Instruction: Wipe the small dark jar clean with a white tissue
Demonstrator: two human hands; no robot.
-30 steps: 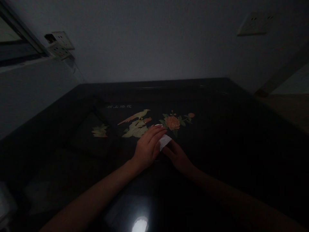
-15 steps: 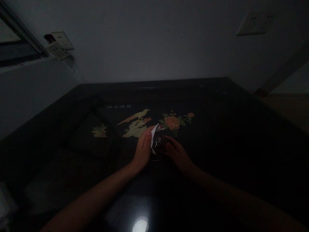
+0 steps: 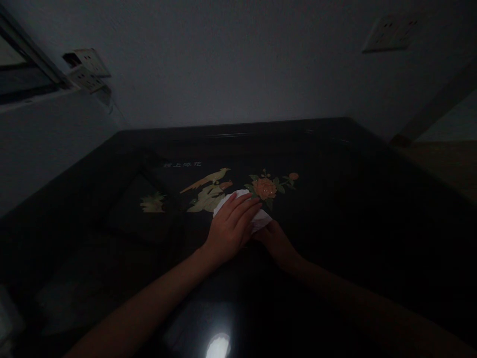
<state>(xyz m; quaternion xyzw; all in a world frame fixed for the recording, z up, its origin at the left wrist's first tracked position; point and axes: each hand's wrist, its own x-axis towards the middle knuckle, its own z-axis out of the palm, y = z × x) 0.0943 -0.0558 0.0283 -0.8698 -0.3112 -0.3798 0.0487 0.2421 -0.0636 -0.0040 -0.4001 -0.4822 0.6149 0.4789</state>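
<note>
A small white paper [image 3: 261, 219] lies on a glossy black table [image 3: 354, 209] painted with a bird and an orange flower [image 3: 265, 187]. My left hand [image 3: 230, 227] rests flat on the paper, fingers stretched out and pressing it down. My right hand [image 3: 274, 242] sits just right of it in deep shadow, its fingertips at the paper's near right edge; whether they pinch it is too dark to see. Most of the paper is hidden under my left hand.
A pale wall stands behind the table with sockets at upper left [image 3: 86, 69] and upper right [image 3: 393, 32]. A window frame [image 3: 22, 74] is at far left. A lamp glare [image 3: 218, 344] reflects on the table's near edge. The room is very dim.
Half a second ago my left hand held the paper's edge lifted upright over something dark. Now the paper lies flat and my left hand is spread over it.
</note>
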